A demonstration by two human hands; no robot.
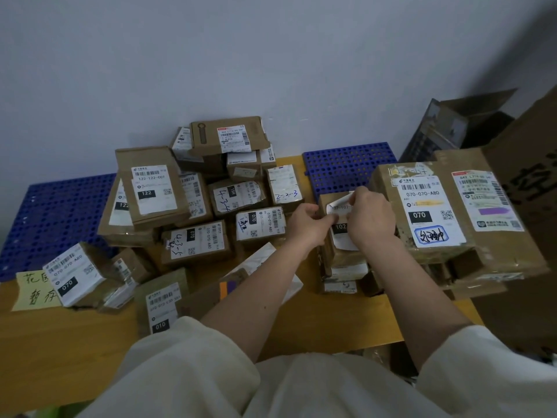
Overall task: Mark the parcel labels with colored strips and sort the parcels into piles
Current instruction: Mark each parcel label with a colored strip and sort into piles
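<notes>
Together, both hands on the "102" parcel label.

**Both hands at the label of the 102 parcel**

The left hand and right hand met over a small parcel topping a short stack on the yellow bench. Their fingers pinched its white label, printed 102, whose upper edge curled away from the cardboard. Just right of that parcel sat a large box labelled 070. Left of it spread a heap of brown parcels. Far left of it lay a yellow handwritten note. Behind it lay a blue perforated panel.
</notes>
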